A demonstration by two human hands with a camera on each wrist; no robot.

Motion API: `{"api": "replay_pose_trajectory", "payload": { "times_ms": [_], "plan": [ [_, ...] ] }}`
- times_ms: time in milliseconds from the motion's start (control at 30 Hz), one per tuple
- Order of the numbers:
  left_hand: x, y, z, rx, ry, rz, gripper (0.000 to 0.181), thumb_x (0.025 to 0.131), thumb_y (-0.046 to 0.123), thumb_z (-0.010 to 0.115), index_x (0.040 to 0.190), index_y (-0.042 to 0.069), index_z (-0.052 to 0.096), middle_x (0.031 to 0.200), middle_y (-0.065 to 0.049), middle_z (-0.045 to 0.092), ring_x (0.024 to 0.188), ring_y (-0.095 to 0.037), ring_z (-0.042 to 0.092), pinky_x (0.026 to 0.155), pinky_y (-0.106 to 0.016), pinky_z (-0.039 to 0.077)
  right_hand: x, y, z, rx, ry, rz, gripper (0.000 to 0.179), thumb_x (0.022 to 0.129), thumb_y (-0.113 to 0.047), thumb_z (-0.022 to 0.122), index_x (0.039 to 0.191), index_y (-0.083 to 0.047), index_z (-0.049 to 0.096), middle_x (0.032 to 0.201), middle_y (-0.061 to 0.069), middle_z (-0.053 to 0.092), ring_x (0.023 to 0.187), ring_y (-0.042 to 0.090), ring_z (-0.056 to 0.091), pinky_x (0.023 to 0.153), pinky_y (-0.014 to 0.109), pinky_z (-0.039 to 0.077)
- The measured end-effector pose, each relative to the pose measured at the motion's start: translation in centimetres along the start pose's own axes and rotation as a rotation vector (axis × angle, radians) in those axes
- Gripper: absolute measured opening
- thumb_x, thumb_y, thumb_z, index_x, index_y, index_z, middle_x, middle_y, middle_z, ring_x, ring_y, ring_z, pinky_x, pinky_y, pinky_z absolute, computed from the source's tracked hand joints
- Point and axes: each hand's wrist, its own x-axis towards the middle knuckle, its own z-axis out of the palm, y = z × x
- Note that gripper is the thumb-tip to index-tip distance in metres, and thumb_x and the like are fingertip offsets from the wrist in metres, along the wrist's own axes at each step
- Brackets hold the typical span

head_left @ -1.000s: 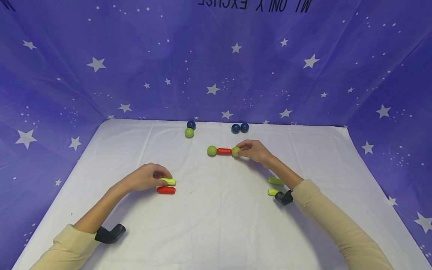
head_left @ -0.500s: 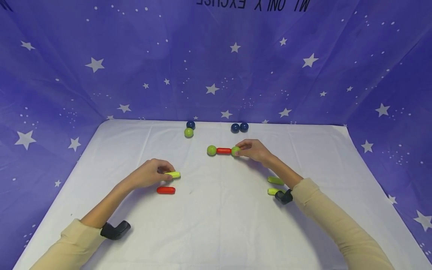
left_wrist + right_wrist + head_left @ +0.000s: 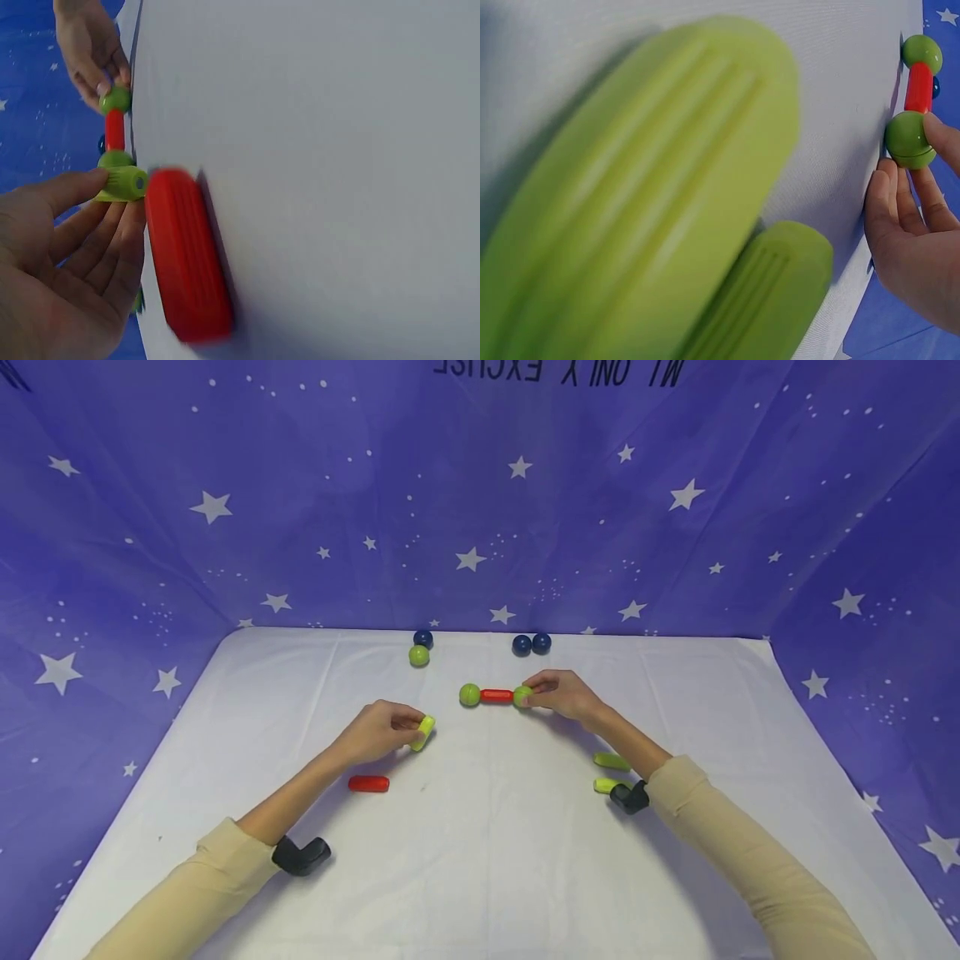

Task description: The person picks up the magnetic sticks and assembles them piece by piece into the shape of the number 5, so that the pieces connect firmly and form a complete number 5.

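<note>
My left hand [image 3: 382,731] pinches a yellow-green rod [image 3: 424,732] between thumb and fingers, tilted above the table. The left wrist view shows a hole in the end of this ribbed rod [image 3: 124,184]. My right hand [image 3: 566,696] holds the right-hand green ball [image 3: 522,697] of a dumbbell-like piece. A red rod [image 3: 497,696] joins that ball to another green ball [image 3: 470,695] on its left. Below my left hand lies a loose red rod [image 3: 368,784], large in the left wrist view.
Two yellow-green rods [image 3: 612,762] lie beside my right forearm, one partly behind the black wrist camera [image 3: 630,797]. At the back are a green ball [image 3: 418,656] touching a blue ball [image 3: 423,639], and two more blue balls [image 3: 522,646]. A starry purple cloth surrounds the white table [image 3: 495,860].
My left hand has lifted the yellow-green rod from beside the loose red rod, carried it right and away from me, and turned it more upright. My right hand keeps its place.
</note>
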Motion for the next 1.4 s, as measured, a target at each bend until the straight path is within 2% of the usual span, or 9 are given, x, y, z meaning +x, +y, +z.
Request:
{"api": "replay_pose_trajectory", "payload": {
  "times_ms": [167, 300, 567, 767, 1000, 1400],
  "plan": [
    [1.1, 1.1, 1.4, -0.064, 0.026, -0.047, 0.035, 0.09, 0.013, 0.074, 0.119, -0.005, 0.068, 0.098, -0.009, 0.073, 0.079, -0.018, 0.067, 0.066, -0.03, 0.054, 0.0, 0.1, 0.0, 0.011, 0.001, -0.004, 0.038, 0.086, -0.023, 0.08, 0.119, -0.01, 0.069, 0.109, 0.006, 0.067, 0.102, 0.024, 0.057, 0.084, 0.034, 0.045],
    [1.9, 1.8, 2.5, -0.1, 0.052, -0.091, 0.037, 0.089, 0.016, 0.076, 0.119, -0.005, 0.069, 0.096, -0.009, 0.074, 0.076, -0.016, 0.068, 0.065, -0.028, 0.054, 0.0, 0.0, 0.0, 0.018, -0.003, 0.001, 0.039, 0.086, -0.023, 0.08, 0.12, -0.009, 0.068, 0.11, 0.006, 0.067, 0.103, 0.024, 0.058, 0.086, 0.035, 0.045],
    [3.1, 2.6, 3.9, -0.093, 0.096, -0.149, 0.033, 0.087, 0.019, 0.078, 0.114, 0.0, 0.073, 0.091, -0.004, 0.074, 0.075, -0.015, 0.065, 0.067, -0.027, 0.051, 0.0, 0.0, 0.1, 0.019, -0.011, 0.001, 0.041, 0.086, -0.024, 0.08, 0.121, -0.009, 0.068, 0.112, 0.007, 0.068, 0.108, 0.025, 0.058, 0.092, 0.039, 0.045],
    [3.8, 2.9, 4.4, -0.076, 0.132, -0.163, 0.032, 0.086, 0.023, 0.079, 0.11, 0.002, 0.076, 0.089, -0.002, 0.075, 0.08, -0.014, 0.065, 0.075, -0.03, 0.05, 0.2, 0.2, 0.0, 0.019, -0.004, -0.001, 0.04, 0.085, -0.024, 0.081, 0.12, -0.01, 0.069, 0.11, 0.006, 0.068, 0.105, 0.024, 0.058, 0.09, 0.037, 0.045],
    [4.2, 3.2, 4.8, -0.115, 0.13, -0.176, 0.03, 0.086, 0.022, 0.079, 0.109, 0.002, 0.076, 0.08, -0.001, 0.074, 0.072, -0.013, 0.066, 0.068, -0.026, 0.049, 0.2, 0.3, -0.1, 0.026, -0.008, 0.0, 0.04, 0.085, -0.024, 0.081, 0.12, -0.01, 0.069, 0.109, 0.006, 0.068, 0.105, 0.023, 0.058, 0.089, 0.036, 0.044],
    [4.3, 3.5, 5.0, -0.119, 0.134, -0.19, 0.03, 0.086, 0.023, 0.08, 0.108, 0.002, 0.076, 0.078, 0.0, 0.074, 0.072, -0.014, 0.066, 0.069, -0.027, 0.048, 0.1, 0.1, -0.1, 0.028, -0.013, 0.008, 0.04, 0.085, -0.024, 0.081, 0.12, -0.01, 0.069, 0.11, 0.006, 0.068, 0.104, 0.024, 0.058, 0.088, 0.036, 0.045]
  ]
}}
